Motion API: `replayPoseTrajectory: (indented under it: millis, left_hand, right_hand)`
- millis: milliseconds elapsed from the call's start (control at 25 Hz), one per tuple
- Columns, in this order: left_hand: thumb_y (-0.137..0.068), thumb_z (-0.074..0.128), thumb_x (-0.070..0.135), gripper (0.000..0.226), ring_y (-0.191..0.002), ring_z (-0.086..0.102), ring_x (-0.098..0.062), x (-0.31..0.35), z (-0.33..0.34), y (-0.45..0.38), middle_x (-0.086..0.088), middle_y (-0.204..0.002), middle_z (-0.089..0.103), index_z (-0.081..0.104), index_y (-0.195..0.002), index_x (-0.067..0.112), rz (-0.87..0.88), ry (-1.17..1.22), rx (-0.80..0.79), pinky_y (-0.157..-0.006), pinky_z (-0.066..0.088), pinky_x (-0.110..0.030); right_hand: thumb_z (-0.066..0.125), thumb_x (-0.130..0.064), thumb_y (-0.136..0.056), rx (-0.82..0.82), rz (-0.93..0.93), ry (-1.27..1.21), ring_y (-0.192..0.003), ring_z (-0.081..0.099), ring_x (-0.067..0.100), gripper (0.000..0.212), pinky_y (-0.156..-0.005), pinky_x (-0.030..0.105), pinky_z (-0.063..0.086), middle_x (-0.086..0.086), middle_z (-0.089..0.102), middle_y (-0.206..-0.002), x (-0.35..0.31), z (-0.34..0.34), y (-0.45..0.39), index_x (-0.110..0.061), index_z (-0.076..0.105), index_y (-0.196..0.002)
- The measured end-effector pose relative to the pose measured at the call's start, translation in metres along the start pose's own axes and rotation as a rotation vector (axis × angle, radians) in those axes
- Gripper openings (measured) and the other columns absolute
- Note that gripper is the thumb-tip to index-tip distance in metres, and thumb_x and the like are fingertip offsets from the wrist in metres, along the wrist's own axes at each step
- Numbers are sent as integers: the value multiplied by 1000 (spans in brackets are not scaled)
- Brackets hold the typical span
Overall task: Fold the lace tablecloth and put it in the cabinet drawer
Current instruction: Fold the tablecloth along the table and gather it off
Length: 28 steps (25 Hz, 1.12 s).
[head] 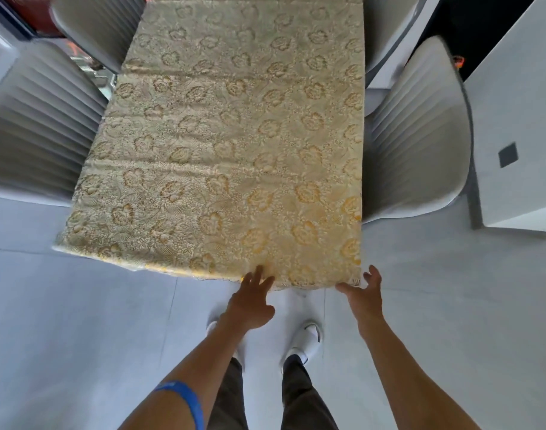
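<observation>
A cream and gold lace tablecloth (231, 144) with a flower pattern lies spread flat over a long table, reaching to its near edge. My left hand (253, 301) is at the middle of that near edge, fingers apart, fingertips touching the cloth. At the near right corner of the cloth, my right hand (363, 293) has its fingers spread, touching or just short of the hem. Neither hand holds anything. No cabinet drawer shows.
Grey ribbed chairs stand along both long sides: one at the left (39, 131), one at the right (420, 135), more at the far corners. A white cabinet or counter (519, 119) stands at the right. Pale tiled floor (79, 321) surrounds my feet.
</observation>
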<state>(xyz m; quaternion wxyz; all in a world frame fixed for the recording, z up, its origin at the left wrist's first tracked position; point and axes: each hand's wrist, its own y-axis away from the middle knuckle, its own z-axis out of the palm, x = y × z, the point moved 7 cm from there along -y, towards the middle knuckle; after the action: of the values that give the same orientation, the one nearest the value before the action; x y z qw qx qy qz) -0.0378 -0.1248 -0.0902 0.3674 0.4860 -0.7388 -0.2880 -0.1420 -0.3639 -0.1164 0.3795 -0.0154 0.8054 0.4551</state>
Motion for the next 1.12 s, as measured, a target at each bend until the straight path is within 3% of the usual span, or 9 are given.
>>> replayPoseTrajectory:
  millis: [120,200,280,480,600,720,920,1000,1120]
  left_hand:
    - [-91,49,28,71,-150,-2,-16,1,-5,0,9,-163,-11,16,-153,31,-4,48,-14,-115,28,-44]
    - [-91,49,28,68,-150,8,-15,0,-12,2,9,-163,-3,21,-153,30,1,72,-20,-117,26,-40]
    - [-92,50,28,65,-148,17,-15,-1,-16,8,7,-163,9,25,-152,29,-7,121,0,-117,24,-35]
    - [-87,55,26,47,-123,51,-22,-15,-18,47,2,-137,53,49,-134,24,-161,342,383,-98,41,-33]
    - [-86,61,24,30,-99,61,-26,-33,-1,73,-6,-119,63,62,-116,22,-372,815,460,-76,40,-29]
    - [-79,70,29,10,-73,52,-23,-31,13,93,-9,-88,56,67,-89,31,-405,1495,408,-65,39,-31]
    - [-92,61,23,26,-105,58,-27,-46,-3,95,-5,-113,59,57,-118,18,-242,2114,417,-85,49,-42]
    - [-95,57,20,18,-122,50,-27,-70,-21,94,-3,-122,56,61,-112,16,-251,2159,521,-97,47,-46]
    - [-95,56,19,21,-123,48,-21,-96,-53,92,-2,-127,52,63,-114,13,-264,2092,642,-100,47,-45]
  right_hand:
    - [79,-13,-73,-183,141,-66,-91,63,20,63,-73,35,50,0,65,-105,13,1,-11,-23,51,-129]
    - [79,-14,-72,-256,212,-15,-55,52,15,35,-51,25,41,1,64,-71,20,1,-5,-14,62,-103]
    - [79,-19,-71,-322,273,44,-43,38,11,22,-44,21,30,1,57,-59,29,1,8,-12,62,-82]
    - [81,-25,-73,-393,181,-84,-55,50,13,18,-50,27,39,-1,56,-59,-10,9,54,-12,70,-79]
    - [72,-20,-82,-422,76,-273,-78,66,19,13,-65,32,50,0,71,-76,-61,19,83,-14,72,-93]
    - [68,-16,-86,-425,8,-372,-84,69,21,7,-68,33,52,2,70,-76,-97,27,115,-12,69,-92]
    - [65,-15,-89,-332,-29,-487,-84,69,25,6,-72,36,55,4,70,-77,-123,21,141,-9,67,-91]
    - [62,-14,-91,-295,-6,-538,-83,68,25,7,-72,36,54,6,70,-81,-128,17,141,-9,66,-94]
    - [61,-15,-92,-276,34,-567,-86,67,25,13,-75,36,54,11,69,-93,-134,15,133,-7,63,-102]
